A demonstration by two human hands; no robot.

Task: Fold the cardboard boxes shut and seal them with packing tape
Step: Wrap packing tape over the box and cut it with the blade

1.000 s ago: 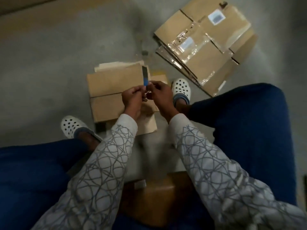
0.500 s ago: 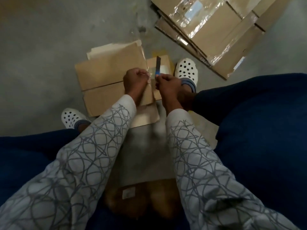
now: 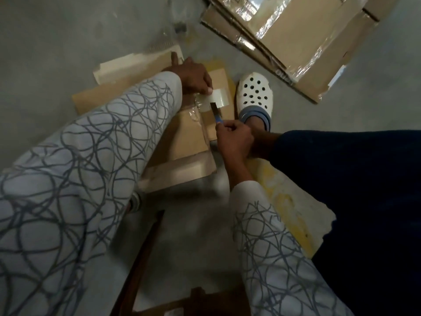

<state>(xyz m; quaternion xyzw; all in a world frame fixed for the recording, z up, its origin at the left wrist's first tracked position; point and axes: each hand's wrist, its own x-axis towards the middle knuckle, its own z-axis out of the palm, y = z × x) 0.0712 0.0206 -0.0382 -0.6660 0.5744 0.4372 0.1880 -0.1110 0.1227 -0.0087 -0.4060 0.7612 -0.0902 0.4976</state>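
Tape (image 3: 217, 99) may wrinkle or stick to itself if the knife (image 3: 216, 114) drags, as the left hand (image 3: 193, 76) pinches only one end while the right hand (image 3: 234, 137) grips the knife. It sits over the box (image 3: 189, 137) on the floor (image 3: 68, 42), long axis left-right, free end toward the shoe (image 3: 255, 92).

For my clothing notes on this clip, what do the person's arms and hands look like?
The left sleeve and right sleeve match: long, pale grey-white fabric printed with overlapping dark grey scribbled circles, reaching the wrists. The left hand and right hand are bare, with no gloves, rings or watch visible.
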